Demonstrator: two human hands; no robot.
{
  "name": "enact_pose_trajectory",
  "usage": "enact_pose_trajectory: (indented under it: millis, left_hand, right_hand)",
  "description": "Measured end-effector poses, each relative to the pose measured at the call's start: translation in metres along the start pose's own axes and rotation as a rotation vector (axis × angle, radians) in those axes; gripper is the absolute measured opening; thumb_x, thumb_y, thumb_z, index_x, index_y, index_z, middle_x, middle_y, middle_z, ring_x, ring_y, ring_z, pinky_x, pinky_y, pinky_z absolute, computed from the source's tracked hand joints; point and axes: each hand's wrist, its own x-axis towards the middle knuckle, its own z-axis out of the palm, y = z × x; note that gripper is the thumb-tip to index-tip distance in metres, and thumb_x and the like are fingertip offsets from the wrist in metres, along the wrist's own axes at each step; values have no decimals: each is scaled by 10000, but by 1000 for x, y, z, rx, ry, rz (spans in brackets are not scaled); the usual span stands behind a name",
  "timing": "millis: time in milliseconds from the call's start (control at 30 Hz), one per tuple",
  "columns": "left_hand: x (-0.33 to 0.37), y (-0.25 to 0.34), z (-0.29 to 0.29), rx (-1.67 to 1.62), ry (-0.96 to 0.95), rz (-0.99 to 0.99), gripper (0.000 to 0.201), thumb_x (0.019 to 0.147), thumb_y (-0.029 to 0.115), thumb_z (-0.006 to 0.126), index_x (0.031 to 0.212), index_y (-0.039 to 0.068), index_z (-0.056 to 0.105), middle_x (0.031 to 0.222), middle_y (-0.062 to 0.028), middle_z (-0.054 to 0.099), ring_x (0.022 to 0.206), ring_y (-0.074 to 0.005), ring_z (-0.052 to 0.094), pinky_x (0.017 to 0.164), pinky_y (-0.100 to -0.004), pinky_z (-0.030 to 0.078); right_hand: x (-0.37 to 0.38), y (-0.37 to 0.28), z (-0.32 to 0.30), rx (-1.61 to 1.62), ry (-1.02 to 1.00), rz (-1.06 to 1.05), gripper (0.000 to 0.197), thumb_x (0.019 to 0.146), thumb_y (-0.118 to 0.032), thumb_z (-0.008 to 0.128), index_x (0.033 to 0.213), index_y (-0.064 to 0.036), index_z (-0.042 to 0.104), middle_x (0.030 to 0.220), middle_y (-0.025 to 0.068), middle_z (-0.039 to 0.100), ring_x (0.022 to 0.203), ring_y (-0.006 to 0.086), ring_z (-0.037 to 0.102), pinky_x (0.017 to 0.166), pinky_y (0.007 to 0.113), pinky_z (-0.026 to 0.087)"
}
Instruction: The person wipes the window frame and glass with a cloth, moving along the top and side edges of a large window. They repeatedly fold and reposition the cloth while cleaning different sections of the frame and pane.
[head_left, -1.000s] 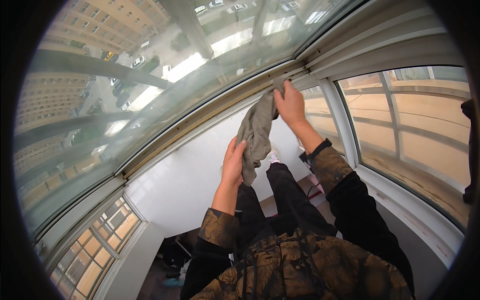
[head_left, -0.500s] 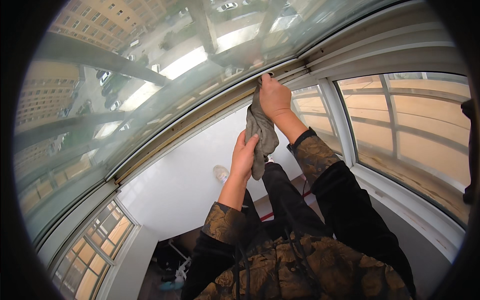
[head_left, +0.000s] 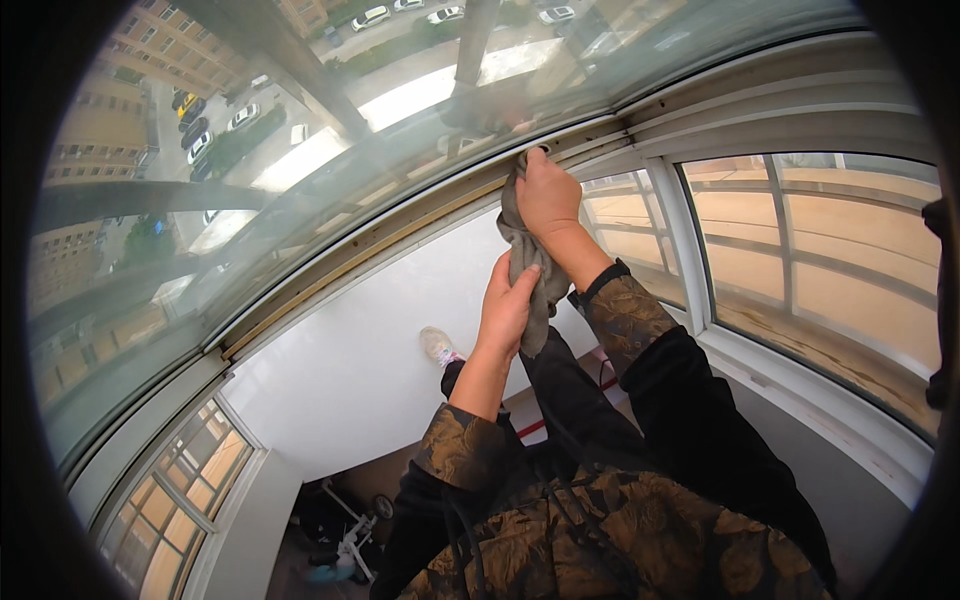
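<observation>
Grey cloth (head_left: 547, 292) gripped at two places by the window track (head_left: 390, 238).
Right hand (head_left: 551, 198) clenches its upper end; below, left hand (head_left: 505, 308) grasps hanging folds between thumb and fingers.

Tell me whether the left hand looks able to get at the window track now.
Probably yes: the stretch of window track ahead and to the left of the left hand looks unobstructed. That hand holds the grey cloth, so it would likely have to release it or bring it along.

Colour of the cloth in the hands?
Plain grey-brown cloth; shows best in the head view.
</observation>
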Motion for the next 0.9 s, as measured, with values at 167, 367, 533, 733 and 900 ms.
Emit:
enact_pose_trajectory:
  millis: [167,367,533,733,900]
  left_hand:
    - [-12,7,-17,-75,14,-27,479,1045,144,589,1486,7,461,1279,-122,654,1065,-177,667,874,-330,569]
    - [-2,1,-10,-56,-67,-20,484,1053,157,584,1494,8,452,1298,-125,645,1063,-175,662,880,-318,557]
    - [-19,1,-38,-16,59,-23,445,1053,160,584,1459,17,471,1232,-110,665,1023,-172,681,839,-322,578]
    - [-6,-7,-17,-51,-44,-31,467,1045,149,594,1474,19,462,1241,-111,660,995,-164,671,799,-320,578]
    - [-21,-10,-25,-108,-16,-52,438,1053,162,586,1449,-2,499,1266,-110,664,1108,-173,655,952,-319,536]
  right_hand:
    - [22,35,-22,-63,7,110,203,903,-201,650,1032,-63,576,921,219,743,886,450,716,751,569,551]
    - [5,-2,-6,-51,72,52,160,891,-152,622,1014,-66,568,870,210,738,800,453,718,700,568,553]
    - [-28,-47,20,35,-25,-136,213,878,-176,675,1028,-78,557,879,172,722,804,414,716,685,530,562]
    - [18,34,-12,-58,77,100,149,907,-162,615,1012,-64,573,906,190,738,837,446,716,727,572,549]
    - [-21,-43,18,-25,149,-78,92,904,-115,590,982,-76,561,843,176,725,722,425,713,625,545,554]
